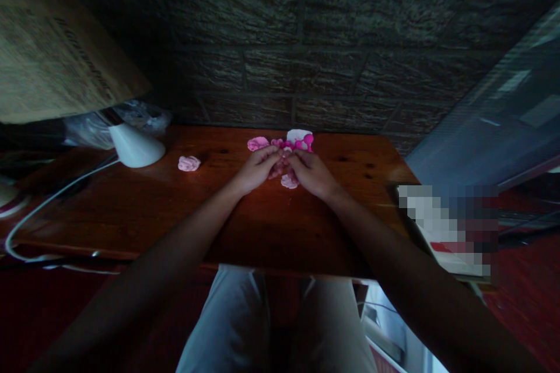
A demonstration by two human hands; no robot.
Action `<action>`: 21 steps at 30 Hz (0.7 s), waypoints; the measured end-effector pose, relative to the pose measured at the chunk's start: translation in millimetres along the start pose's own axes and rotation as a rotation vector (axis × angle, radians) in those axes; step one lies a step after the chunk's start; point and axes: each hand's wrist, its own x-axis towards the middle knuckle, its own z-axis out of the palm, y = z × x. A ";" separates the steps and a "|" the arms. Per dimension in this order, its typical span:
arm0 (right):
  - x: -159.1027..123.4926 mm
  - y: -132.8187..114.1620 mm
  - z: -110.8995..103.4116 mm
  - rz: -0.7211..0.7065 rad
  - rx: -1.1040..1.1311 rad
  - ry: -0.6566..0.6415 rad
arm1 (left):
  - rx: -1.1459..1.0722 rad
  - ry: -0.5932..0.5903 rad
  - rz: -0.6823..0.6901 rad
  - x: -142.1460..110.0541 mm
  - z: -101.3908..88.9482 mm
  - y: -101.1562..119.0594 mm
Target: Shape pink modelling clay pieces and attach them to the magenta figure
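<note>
My left hand (261, 168) and my right hand (310, 170) meet over the wooden table, fingers closed and fingertips together. Between them they pinch a small piece of pale pink modelling dough (287, 152), mostly hidden by the fingers. Just under the hands lies a crumpled lump of pale pink dough (289, 181). Behind the left hand sits a brighter pink lump (258, 143). Bright magenta pieces with rounded ends (308, 140) lie beyond the fingertips, against a small white item (300, 134). A separate pink lump (189, 164) rests farther left.
A lamp with a white base (137, 145) and a brown paper shade (61, 52) stands at the left, its white cable (56, 191) running over the table edge. Clear plastic (146, 116) lies behind it. A stone-patterned wall (271, 64) backs the wooden table (262, 227). A blurred flat object (441, 233) lies right.
</note>
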 end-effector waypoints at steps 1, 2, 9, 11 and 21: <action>0.2 0.5 -0.1 -0.003 -0.002 0.003 | 0.003 0.000 0.004 -0.3 0.1 0.1; 0.2 0.7 -0.4 -0.007 -0.007 0.007 | 0.004 -0.001 0.007 -0.6 0.2 0.2; -1.4 -4.4 -5.1 -0.099 -0.066 0.009 | -0.018 -0.007 -0.024 -1.3 1.1 1.1; -1.3 -5.9 -6.2 -0.119 -0.072 0.012 | -0.027 -0.007 -0.035 -1.5 1.9 2.0; -0.2 -1.9 -4.3 -0.093 -0.058 0.048 | -0.023 -0.012 -0.042 -2.6 1.7 3.7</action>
